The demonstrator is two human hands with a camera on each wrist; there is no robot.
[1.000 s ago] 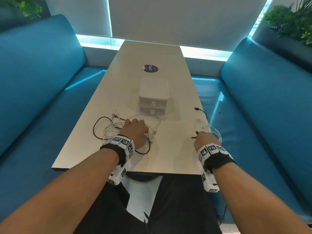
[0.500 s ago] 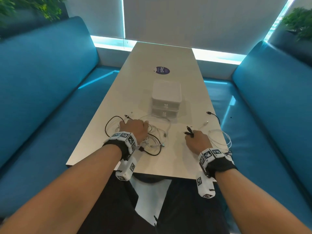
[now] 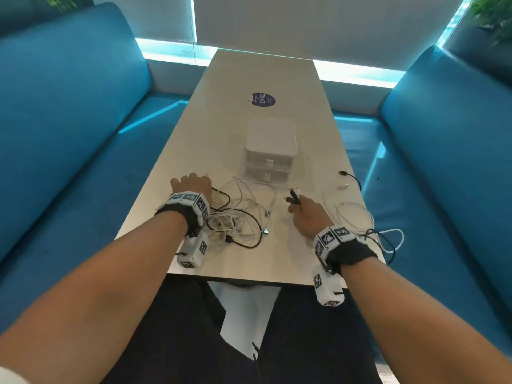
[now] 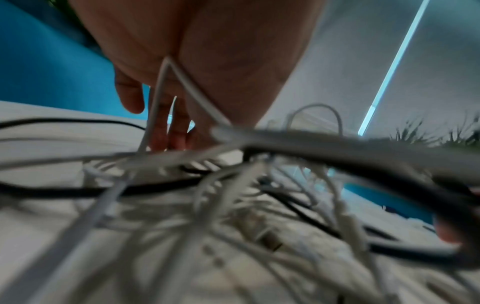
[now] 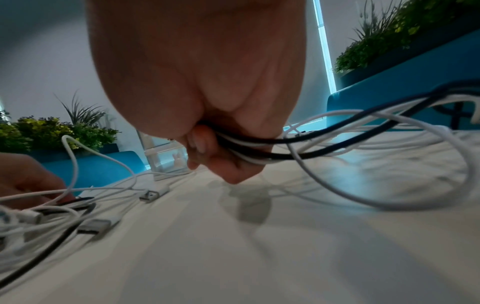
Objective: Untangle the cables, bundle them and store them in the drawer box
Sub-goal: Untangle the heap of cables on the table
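Observation:
A tangle of white and black cables point(image 3: 238, 223) lies on the table's near half, blurred and close in the left wrist view point(image 4: 233, 195). My left hand point(image 3: 191, 185) sits at the tangle's left end, its fingers point(image 4: 179, 133) pointing down onto the table among the cables; a white cable point(image 4: 187, 86) runs up against the palm. My right hand point(image 3: 300, 209) grips a bunch of black and white cables point(image 5: 259, 148), whose plug ends point(image 3: 293, 195) stick out past the fist. The white drawer box point(image 3: 270, 153) stands behind, both drawers closed.
More loose white and black cable point(image 3: 349, 209) trails from my right hand along the table's right edge and over it point(image 3: 388, 242). A purple sticker point(image 3: 263, 99) lies beyond the box. Blue benches point(image 3: 69, 134) flank the white table point(image 3: 291, 259).
My right hand has moved from the table's right edge toward the middle, with cable ends now sticking out of its fist. My left hand has shifted to the tangle's left end.

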